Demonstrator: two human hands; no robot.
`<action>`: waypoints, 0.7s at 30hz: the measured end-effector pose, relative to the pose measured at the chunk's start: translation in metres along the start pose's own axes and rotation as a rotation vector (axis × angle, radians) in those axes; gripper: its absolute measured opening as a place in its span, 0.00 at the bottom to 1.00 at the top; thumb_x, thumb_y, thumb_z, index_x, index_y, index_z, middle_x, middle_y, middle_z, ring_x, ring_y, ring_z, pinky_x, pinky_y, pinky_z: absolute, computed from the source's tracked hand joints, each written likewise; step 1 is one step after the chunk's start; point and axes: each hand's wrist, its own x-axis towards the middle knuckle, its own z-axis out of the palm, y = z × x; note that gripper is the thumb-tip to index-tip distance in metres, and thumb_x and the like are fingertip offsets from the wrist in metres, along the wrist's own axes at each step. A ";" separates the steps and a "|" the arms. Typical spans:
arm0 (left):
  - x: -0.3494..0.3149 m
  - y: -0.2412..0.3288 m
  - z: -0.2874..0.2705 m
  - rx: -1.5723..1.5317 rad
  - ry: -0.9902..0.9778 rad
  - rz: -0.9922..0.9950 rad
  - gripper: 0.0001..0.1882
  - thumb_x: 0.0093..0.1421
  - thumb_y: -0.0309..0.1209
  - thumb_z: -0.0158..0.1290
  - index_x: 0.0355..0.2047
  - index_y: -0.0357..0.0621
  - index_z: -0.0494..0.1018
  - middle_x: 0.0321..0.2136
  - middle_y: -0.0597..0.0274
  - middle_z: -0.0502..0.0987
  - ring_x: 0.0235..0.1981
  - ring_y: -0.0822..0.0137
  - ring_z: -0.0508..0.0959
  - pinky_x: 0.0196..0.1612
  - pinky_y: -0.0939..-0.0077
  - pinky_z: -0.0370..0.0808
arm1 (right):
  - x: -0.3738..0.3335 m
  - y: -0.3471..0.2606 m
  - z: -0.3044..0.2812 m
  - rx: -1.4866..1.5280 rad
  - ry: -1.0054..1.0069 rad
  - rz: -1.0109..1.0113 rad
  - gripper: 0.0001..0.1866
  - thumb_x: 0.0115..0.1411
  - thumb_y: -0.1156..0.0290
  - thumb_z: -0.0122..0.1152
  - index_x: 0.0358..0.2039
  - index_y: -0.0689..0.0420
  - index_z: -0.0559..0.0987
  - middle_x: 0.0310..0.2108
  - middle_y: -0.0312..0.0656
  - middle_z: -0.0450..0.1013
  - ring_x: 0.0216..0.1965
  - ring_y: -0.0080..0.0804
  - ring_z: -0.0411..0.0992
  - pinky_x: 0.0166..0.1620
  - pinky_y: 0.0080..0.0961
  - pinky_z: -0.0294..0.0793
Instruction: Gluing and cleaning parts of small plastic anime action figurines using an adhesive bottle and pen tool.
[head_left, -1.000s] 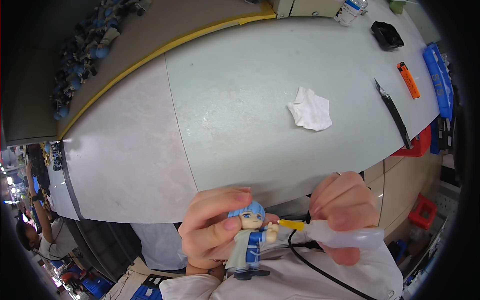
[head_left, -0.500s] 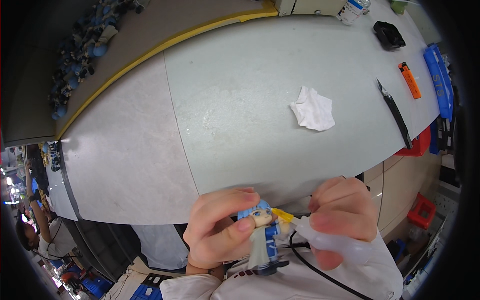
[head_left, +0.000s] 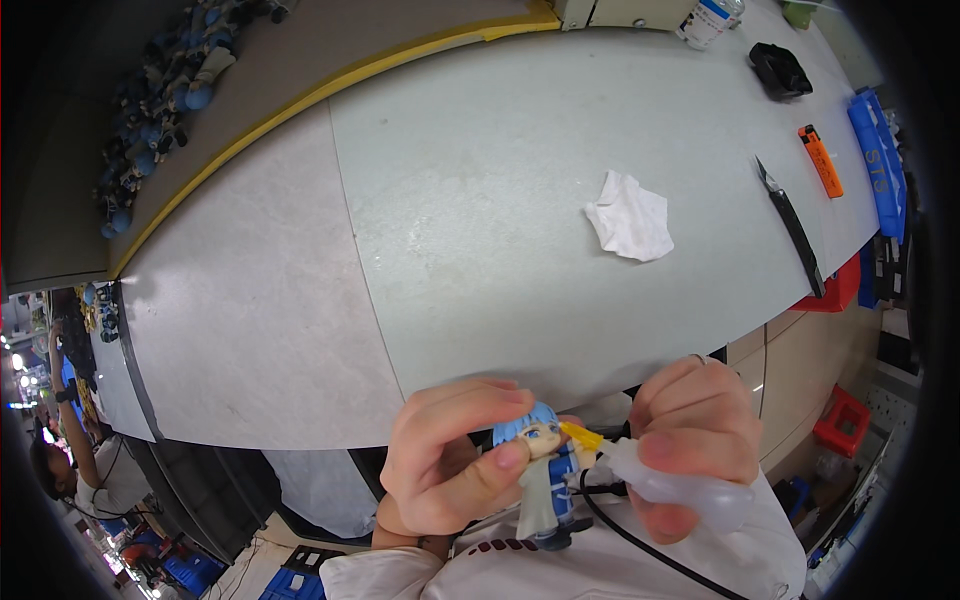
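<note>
My left hand (head_left: 445, 455) is closed round the head of a small figurine (head_left: 545, 495) with blue hair, a pale cape and blue clothes. The figurine is roughly upright, its face turned to the right. In my right hand (head_left: 695, 440) is a translucent soft squeeze bottle (head_left: 690, 487) with a yellow nozzle (head_left: 580, 436). The nozzle's tip is at the right side of the figurine's head; whether it touches cannot be made out. Both hands are just off the table's near edge, in front of my body.
On the table (head_left: 480, 250) are a crumpled white cloth (head_left: 632, 218), a craft knife (head_left: 790, 228), an orange lighter (head_left: 821, 161), a black tray (head_left: 779, 71) and a clear bottle (head_left: 708, 24). Many figurines (head_left: 150, 130) lie on the yellow-edged shelf (head_left: 330, 95). A black cable (head_left: 650, 550) crosses my lap. A co-worker (head_left: 95, 465) is at far left.
Both hands have shifted slightly to the right, carrying the figurine and the squeeze bottle. The yellow nozzle stays beside the figurine's head.
</note>
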 end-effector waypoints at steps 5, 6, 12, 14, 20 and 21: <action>0.002 0.003 0.000 -0.118 0.060 -0.097 0.10 0.48 0.17 0.52 0.32 0.37 0.69 0.35 0.45 0.70 0.34 0.58 0.72 0.33 0.68 0.74 | -0.008 0.011 0.002 0.339 0.364 -0.023 0.20 0.55 0.53 0.50 0.34 0.60 0.73 0.18 0.39 0.64 0.19 0.26 0.60 0.17 0.17 0.61; 0.003 0.006 -0.003 -0.164 0.049 -0.237 0.11 0.48 0.18 0.53 0.33 0.40 0.68 0.35 0.45 0.70 0.34 0.58 0.72 0.33 0.69 0.74 | -0.006 0.012 -0.001 0.379 0.429 -0.028 0.23 0.57 0.51 0.45 0.36 0.60 0.71 0.20 0.40 0.63 0.21 0.26 0.59 0.18 0.17 0.61; 0.012 -0.013 -0.008 0.095 -0.064 0.252 0.18 0.47 0.24 0.58 0.37 0.46 0.65 0.34 0.48 0.73 0.30 0.61 0.74 0.28 0.74 0.73 | 0.000 0.024 -0.011 0.449 0.436 0.051 0.26 0.58 0.51 0.40 0.39 0.62 0.73 0.18 0.37 0.59 0.20 0.22 0.54 0.16 0.15 0.54; 0.010 -0.014 -0.005 0.078 -0.052 0.257 0.19 0.46 0.25 0.59 0.37 0.47 0.63 0.32 0.49 0.74 0.29 0.61 0.74 0.27 0.75 0.72 | -0.001 0.027 -0.012 0.477 0.436 0.091 0.25 0.58 0.51 0.41 0.38 0.62 0.73 0.17 0.37 0.59 0.20 0.22 0.54 0.15 0.15 0.54; 0.004 -0.013 -0.005 0.099 -0.012 0.302 0.26 0.40 0.27 0.63 0.37 0.46 0.61 0.30 0.53 0.75 0.24 0.64 0.73 0.24 0.78 0.70 | -0.002 0.028 -0.010 0.524 0.484 0.115 0.24 0.58 0.51 0.42 0.35 0.62 0.74 0.17 0.35 0.59 0.19 0.22 0.54 0.15 0.15 0.53; 0.003 -0.012 -0.004 0.109 0.035 0.312 0.27 0.39 0.28 0.65 0.36 0.46 0.61 0.29 0.53 0.75 0.23 0.65 0.73 0.23 0.79 0.70 | -0.001 0.028 -0.009 0.520 0.481 0.115 0.24 0.58 0.51 0.42 0.35 0.62 0.74 0.16 0.35 0.59 0.19 0.22 0.54 0.14 0.14 0.53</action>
